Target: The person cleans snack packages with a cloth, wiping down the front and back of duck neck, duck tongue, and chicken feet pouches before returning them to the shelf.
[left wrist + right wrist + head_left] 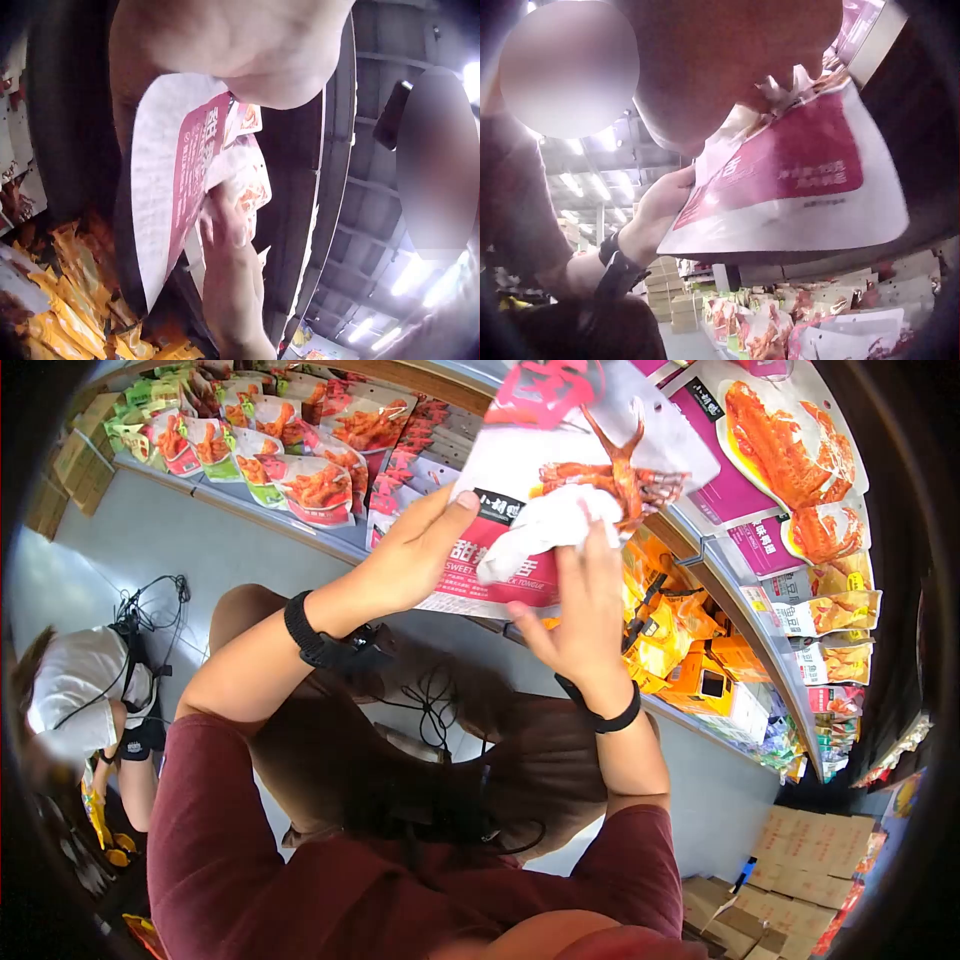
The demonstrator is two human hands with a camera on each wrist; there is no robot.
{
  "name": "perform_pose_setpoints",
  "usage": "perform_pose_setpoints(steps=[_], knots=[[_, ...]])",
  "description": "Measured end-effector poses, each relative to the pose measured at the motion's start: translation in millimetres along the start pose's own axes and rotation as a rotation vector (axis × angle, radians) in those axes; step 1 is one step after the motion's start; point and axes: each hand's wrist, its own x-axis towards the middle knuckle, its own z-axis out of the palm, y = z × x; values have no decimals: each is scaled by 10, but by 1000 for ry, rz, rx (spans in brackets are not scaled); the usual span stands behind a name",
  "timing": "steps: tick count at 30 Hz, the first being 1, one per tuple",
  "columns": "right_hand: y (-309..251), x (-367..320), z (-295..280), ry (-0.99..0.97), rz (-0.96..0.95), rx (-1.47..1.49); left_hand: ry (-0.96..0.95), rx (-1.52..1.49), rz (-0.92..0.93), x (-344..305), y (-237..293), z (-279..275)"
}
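Observation:
My left hand [415, 555] grips a white and magenta snack pouch [505, 575] by its left edge, thumb lying on the printed front. Braised duck pieces are pictured on the pouch, with "tongue" printed below. Over the front of it lies a bunched white cloth [545, 532]. My right hand [583, 615] presses this cloth against the pouch with extended fingers, the thumb spread apart near the lower edge. In the left wrist view the right hand's fingertips [229, 225] rest on the cloth. The right wrist view shows the pouch's lower front [802, 180] tilted.
A curved shelf [290, 530] with rows of snack pouches [315, 485] runs along the far side. Larger pouches [790, 445] stand at right, above orange packets [665, 630]. Cables [430, 705] lie on the floor, cartons [810, 860] at lower right. Another person [85, 680] is at left.

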Motion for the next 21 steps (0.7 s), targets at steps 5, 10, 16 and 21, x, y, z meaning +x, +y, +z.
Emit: perform_pose_setpoints(steps=[5, 10, 16, 21], knots=[[366, -81, -63, 163, 132, 71, 119, -172, -41, 72, 188, -113], [126, -83, 55, 119, -21, 110, 246, -340, -41, 204, 87, -210], [-104, -53, 137, -63, -154, 181, 268, -406, -96, 202, 39, -208], [-92, 22, 75, -113, -69, 106, 150, -186, -17, 138, -50, -133]])
